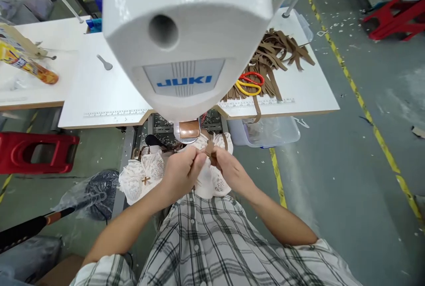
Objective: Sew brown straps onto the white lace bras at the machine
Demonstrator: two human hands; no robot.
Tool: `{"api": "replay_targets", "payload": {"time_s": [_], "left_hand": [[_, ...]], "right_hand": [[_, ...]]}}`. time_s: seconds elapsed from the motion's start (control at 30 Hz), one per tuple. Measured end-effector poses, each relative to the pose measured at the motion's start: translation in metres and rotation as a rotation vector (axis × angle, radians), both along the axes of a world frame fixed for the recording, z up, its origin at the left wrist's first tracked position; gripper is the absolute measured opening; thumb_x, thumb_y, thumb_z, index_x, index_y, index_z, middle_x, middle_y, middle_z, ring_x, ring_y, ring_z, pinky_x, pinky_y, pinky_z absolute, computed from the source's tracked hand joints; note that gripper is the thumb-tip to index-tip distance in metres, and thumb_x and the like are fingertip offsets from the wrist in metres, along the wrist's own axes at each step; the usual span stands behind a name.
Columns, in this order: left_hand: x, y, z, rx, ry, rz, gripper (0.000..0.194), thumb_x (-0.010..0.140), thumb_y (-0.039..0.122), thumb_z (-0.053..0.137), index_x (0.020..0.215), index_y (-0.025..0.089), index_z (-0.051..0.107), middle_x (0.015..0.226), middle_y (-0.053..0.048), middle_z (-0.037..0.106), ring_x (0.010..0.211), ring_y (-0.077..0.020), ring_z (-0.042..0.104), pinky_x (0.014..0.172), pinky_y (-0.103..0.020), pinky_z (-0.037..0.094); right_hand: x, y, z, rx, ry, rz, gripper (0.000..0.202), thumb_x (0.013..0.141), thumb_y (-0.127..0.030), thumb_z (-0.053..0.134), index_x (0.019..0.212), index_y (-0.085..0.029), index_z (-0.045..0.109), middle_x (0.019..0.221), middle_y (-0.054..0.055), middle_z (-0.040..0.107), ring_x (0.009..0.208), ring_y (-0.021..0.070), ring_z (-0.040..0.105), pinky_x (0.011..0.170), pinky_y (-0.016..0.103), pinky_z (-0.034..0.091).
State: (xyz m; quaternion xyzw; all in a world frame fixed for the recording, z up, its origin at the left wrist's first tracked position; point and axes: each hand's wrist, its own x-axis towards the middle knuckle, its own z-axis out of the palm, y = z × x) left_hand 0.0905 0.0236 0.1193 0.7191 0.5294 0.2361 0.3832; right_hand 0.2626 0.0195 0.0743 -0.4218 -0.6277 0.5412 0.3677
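Both hands meet just below the head of a white sewing machine (186, 42). My left hand (182, 168) is closed, thumb against fingers, at the left end of a small brown strip (209, 148). On the strip's right side, my right hand (230, 168) pinches it with bent fingers. White lace pieces (141, 177) with brown trim lie under and beside the hands, one bearing a small brown bow. Brown fabric strips (272, 56) are heaped on the white table's right part, with red and yellow scissors (249, 83) on them.
The white table (99, 86) carries a small grey tool (105, 62) and an orange-yellow bottle (29, 64). A clear plastic bin (272, 132) sits below the right edge. Red stools (36, 152) stand at far left and upper right. A bagged dark bundle (102, 193) lies lower left.
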Motion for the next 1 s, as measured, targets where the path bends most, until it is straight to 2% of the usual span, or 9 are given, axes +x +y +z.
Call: {"api": "replay_targets", "payload": {"time_s": [0.07, 0.13, 0.23, 0.33, 0.4, 0.5, 0.63, 0.83, 1.0], "left_hand": [[0.005, 0.002, 0.001, -0.109, -0.155, 0.120, 0.035, 0.099, 0.043, 0.040, 0.075, 0.021, 0.051, 0.064, 0.002, 0.055, 0.058, -0.0119, 0.048, 0.054, -0.024, 0.035], [0.006, 0.004, 0.002, -0.134, -0.231, 0.209, 0.039, 0.099, 0.046, 0.042, 0.071, 0.020, 0.052, 0.062, 0.002, 0.053, 0.057, -0.0114, 0.047, 0.052, -0.024, 0.034], [-0.001, 0.006, 0.001, -0.037, -0.145, 0.295, 0.033, 0.097, 0.047, 0.048, 0.086, 0.020, 0.064, 0.065, 0.002, 0.061, 0.058, -0.0119, 0.052, 0.055, -0.023, 0.037], [-0.011, 0.010, -0.002, 0.174, 0.065, 0.260, 0.030, 0.096, 0.041, 0.052, 0.114, 0.023, 0.068, 0.079, -0.002, 0.073, 0.068, -0.0146, 0.062, 0.065, -0.024, 0.041], [-0.016, 0.014, -0.005, 0.296, 0.198, 0.197, 0.031, 0.097, 0.037, 0.050, 0.114, 0.024, 0.072, 0.082, -0.004, 0.076, 0.071, -0.0161, 0.065, 0.065, -0.025, 0.038], [-0.021, 0.020, -0.009, 0.388, 0.350, 0.172, 0.033, 0.097, 0.036, 0.048, 0.116, 0.026, 0.074, 0.072, -0.004, 0.074, 0.062, -0.0156, 0.061, 0.059, -0.026, 0.032], [-0.024, 0.027, -0.011, 0.445, 0.431, 0.181, 0.035, 0.097, 0.036, 0.048, 0.118, 0.027, 0.074, 0.063, -0.003, 0.071, 0.055, -0.0146, 0.056, 0.056, -0.027, 0.028], [-0.026, 0.032, -0.007, 0.395, 0.398, 0.211, 0.034, 0.097, 0.036, 0.049, 0.117, 0.028, 0.075, 0.070, -0.003, 0.075, 0.059, -0.0155, 0.059, 0.057, -0.026, 0.031], [-0.027, 0.035, -0.005, 0.388, 0.399, 0.197, 0.034, 0.097, 0.036, 0.049, 0.116, 0.027, 0.075, 0.072, -0.004, 0.076, 0.062, -0.0165, 0.062, 0.059, -0.026, 0.034]], "right_hand": [[-0.004, 0.010, 0.010, -0.054, 0.036, -0.125, 0.043, 0.101, -0.055, 0.033, 0.099, -0.022, 0.060, 0.089, 0.004, 0.066, 0.079, 0.0173, 0.063, 0.069, 0.030, 0.054], [-0.008, 0.022, 0.020, -0.074, 0.068, -0.203, 0.030, 0.095, -0.051, 0.049, 0.089, -0.022, 0.055, 0.075, 0.000, 0.059, 0.063, 0.0133, 0.055, 0.056, 0.025, 0.047], [-0.013, 0.043, 0.028, -0.086, 0.099, -0.274, 0.023, 0.088, -0.042, 0.062, 0.084, -0.023, 0.050, 0.061, -0.006, 0.048, 0.049, 0.0089, 0.040, 0.046, 0.022, 0.036], [-0.014, 0.067, 0.028, -0.008, 0.002, -0.309, 0.019, 0.086, -0.035, 0.063, 0.081, -0.022, 0.052, 0.059, -0.006, 0.047, 0.051, 0.0086, 0.039, 0.049, 0.022, 0.035], [-0.015, 0.081, 0.026, 0.043, -0.058, -0.291, 0.016, 0.086, -0.033, 0.061, 0.080, -0.021, 0.053, 0.059, -0.006, 0.047, 0.053, 0.0091, 0.042, 0.052, 0.023, 0.036], [-0.016, 0.098, 0.023, 0.089, -0.089, -0.248, 0.011, 0.086, -0.030, 0.058, 0.081, -0.020, 0.056, 0.061, -0.005, 0.050, 0.056, 0.0100, 0.046, 0.056, 0.023, 0.038], [-0.018, 0.113, 0.021, 0.153, -0.136, -0.205, 0.009, 0.085, -0.027, 0.058, 0.085, -0.019, 0.061, 0.062, -0.004, 0.053, 0.060, 0.0125, 0.049, 0.060, 0.025, 0.041], [-0.019, 0.123, 0.023, 0.228, -0.213, -0.211, 0.013, 0.087, -0.032, 0.058, 0.080, -0.020, 0.060, 0.058, -0.004, 0.048, 0.066, 0.0156, 0.051, 0.069, 0.030, 0.045], [-0.020, 0.125, 0.023, 0.198, -0.205, -0.198, 0.010, 0.086, -0.030, 0.059, 0.084, -0.020, 0.060, 0.057, -0.005, 0.045, 0.066, 0.0160, 0.049, 0.071, 0.031, 0.046]]}}
